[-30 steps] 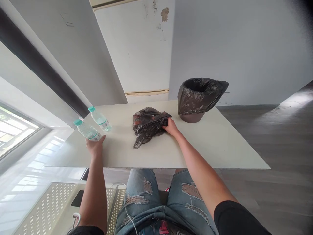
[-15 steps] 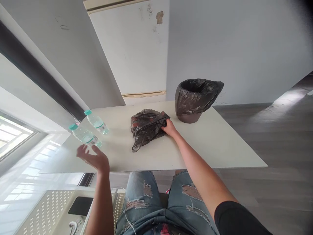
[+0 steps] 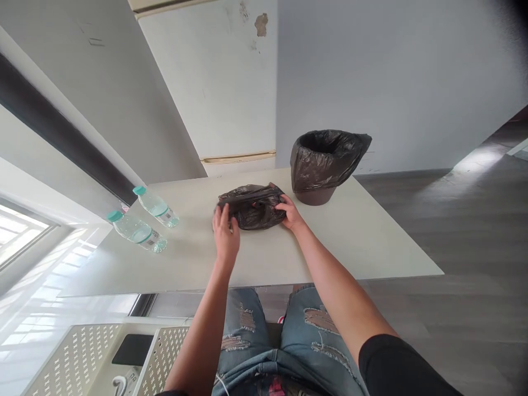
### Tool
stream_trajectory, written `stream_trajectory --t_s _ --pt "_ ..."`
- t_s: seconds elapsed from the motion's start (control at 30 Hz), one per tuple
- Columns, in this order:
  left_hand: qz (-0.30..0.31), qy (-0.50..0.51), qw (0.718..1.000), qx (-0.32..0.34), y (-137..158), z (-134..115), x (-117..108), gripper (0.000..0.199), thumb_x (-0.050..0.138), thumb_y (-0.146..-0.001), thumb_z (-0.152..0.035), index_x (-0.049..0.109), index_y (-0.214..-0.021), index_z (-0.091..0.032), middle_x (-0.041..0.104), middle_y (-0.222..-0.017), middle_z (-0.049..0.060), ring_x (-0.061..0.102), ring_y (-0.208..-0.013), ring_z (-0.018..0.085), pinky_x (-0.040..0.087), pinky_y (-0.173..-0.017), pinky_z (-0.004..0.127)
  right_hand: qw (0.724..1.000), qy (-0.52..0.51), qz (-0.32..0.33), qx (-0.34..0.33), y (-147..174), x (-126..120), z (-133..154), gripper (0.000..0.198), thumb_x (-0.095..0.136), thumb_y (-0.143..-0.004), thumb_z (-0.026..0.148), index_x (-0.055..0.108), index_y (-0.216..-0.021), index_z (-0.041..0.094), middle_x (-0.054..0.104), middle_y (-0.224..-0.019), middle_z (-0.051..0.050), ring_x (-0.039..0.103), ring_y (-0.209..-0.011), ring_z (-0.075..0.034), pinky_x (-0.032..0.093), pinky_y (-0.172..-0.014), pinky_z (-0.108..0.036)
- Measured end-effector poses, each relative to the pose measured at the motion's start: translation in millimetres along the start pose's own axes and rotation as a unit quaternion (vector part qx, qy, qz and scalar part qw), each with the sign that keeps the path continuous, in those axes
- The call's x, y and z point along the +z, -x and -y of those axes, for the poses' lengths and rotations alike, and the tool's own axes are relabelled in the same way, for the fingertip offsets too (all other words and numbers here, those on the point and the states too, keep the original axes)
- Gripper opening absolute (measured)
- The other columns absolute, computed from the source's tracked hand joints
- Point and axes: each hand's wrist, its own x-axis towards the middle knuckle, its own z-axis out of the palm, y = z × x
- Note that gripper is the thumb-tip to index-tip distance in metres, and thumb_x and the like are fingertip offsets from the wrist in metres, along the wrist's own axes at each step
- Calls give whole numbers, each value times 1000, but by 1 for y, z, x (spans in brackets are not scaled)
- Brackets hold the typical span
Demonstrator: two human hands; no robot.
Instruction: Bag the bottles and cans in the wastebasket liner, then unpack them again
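A crumpled black plastic bag (image 3: 258, 212) lies on the white table between my hands, with small reddish patches showing through. My right hand (image 3: 292, 214) grips its right end, thumb and fingers closed on the film. At the left end, the fingers of my left hand (image 3: 225, 231) bend over the bag's edge, with the thumb nearer the middle. What the bag holds, if anything, cannot be made out. Just beyond my right hand stands a small brown bin (image 3: 315, 196), its black liner (image 3: 325, 165) folded over the rim and flaring out to the right.
Two clear water bottles (image 3: 140, 232) with green caps lie at the left of the white table (image 3: 350, 242). A white refrigerator (image 3: 218, 88) stands behind it. Below left is a perforated white basket (image 3: 78, 357) with a dark flat object and a white cable inside.
My left hand has come from beside the bottles to the bag's left end. The bag is now gathered into a wider, flatter shape, its loose near corner drawn in. My right hand keeps hold.
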Motion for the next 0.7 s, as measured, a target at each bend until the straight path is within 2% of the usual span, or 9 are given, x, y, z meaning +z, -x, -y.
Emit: stream_trajectory --t_s 0.1,0.17,0.2,0.23,0.3,0.4,0.53,0.6,0.7 --pt "-91 -22 995 -31 -23 3 -17 48 51 -104 -33 55 -152 -23 40 -170 18 37 -159 36 37 -127 58 999 -35 23 13 3 -2 4 55 74 -66 20 73 -120 29 79 -114 0 74 -103 -26 60 -92 -40" --pt "-144 -14 989 5 -23 -9 -27 41 53 -104 -29 61 -143 -21 51 -160 19 47 -152 34 42 -123 55 996 -48 67 18 5 -2 6 62 75 -68 20 70 -129 30 78 -122 0 72 -111 -26 59 -99 -41" --pt "-146 0 988 45 -19 -19 -28 35 52 -103 -26 64 -136 -21 60 -150 18 54 -145 31 45 -120 51 995 -51 88 21 7 -1 7 66 76 -68 21 69 -133 30 77 -126 -1 71 -116 -27 58 -102 -42" --pt "-123 18 988 90 -13 -28 -28 31 51 -103 -22 67 -129 -21 68 -138 15 61 -136 28 49 -117 46 993 -51 106 23 7 0 7 69 77 -68 21 67 -136 30 75 -130 -1 70 -120 -28 57 -106 -43" --pt "-13 56 985 160 -3 -46 -19 28 49 -102 -16 71 -119 -22 75 -118 10 70 -118 22 55 -107 37 991 -43 126 27 9 1 8 75 79 -68 22 64 -141 30 73 -137 -2 67 -127 -29 55 -110 -43" --pt "123 46 982 139 -5 -58 8 33 49 -98 -9 73 -118 -21 78 -115 9 74 -109 21 58 -99 33 991 -28 126 25 10 2 10 80 81 -67 23 62 -144 29 69 -144 -2 64 -133 -30 53 -112 -43" --pt "164 -113 980 23 -38 -51 44 24 59 -98 -18 77 -113 -16 79 -112 17 75 -111 32 59 -98 42 993 -7 122 7 11 5 13 88 82 -67 26 56 -151 32 67 -147 -2 63 -134 -30 50 -116 -44" --pt "179 -166 970 4 -54 -46 56 25 65 -96 -24 77 -115 -14 78 -113 21 74 -113 36 59 -96 44 993 8 117 5 11 8 15 87 81 -68 27 57 -151 33 68 -146 -1 64 -133 -29 51 -116 -44" --pt "201 -179 963 4 -69 -40 67 28 63 -95 -20 76 -119 -11 77 -116 23 74 -113 37 58 -98 43 994 32 100 -2 11 10 17 82 79 -68 29 60 -148 34 69 -144 -1 65 -132 -29 50 -116 -45"
